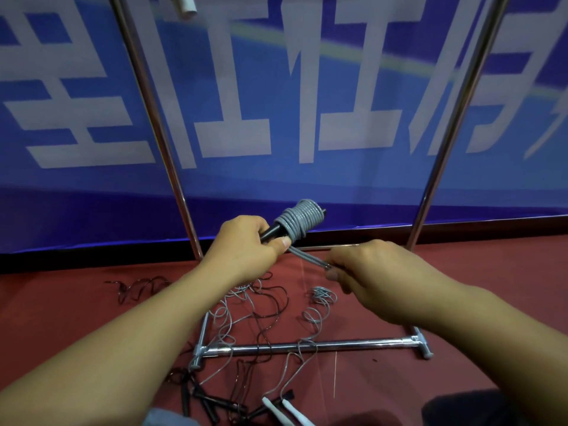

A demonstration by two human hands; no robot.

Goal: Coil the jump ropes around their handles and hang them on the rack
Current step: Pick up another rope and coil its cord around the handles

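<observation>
Head view | left hand (246,241) grips black handles (272,232) wound with grey rope (302,218); right hand (365,272) pinches its loose end loop (313,259) | this coil near done, not yet hung on rack (307,345) | several ropes (255,315) lie tangled on floor (399,373) | containers: none seen.

The left hand (246,241) is holding a handle (272,233) with rope (302,218) coiled on it, left of the right hand (368,275). Below them, loose ropes (246,315) are lying on the floor (461,287), crossing the rack (307,345) base bar. A banner (276,103) is hanging behind the rack.
</observation>
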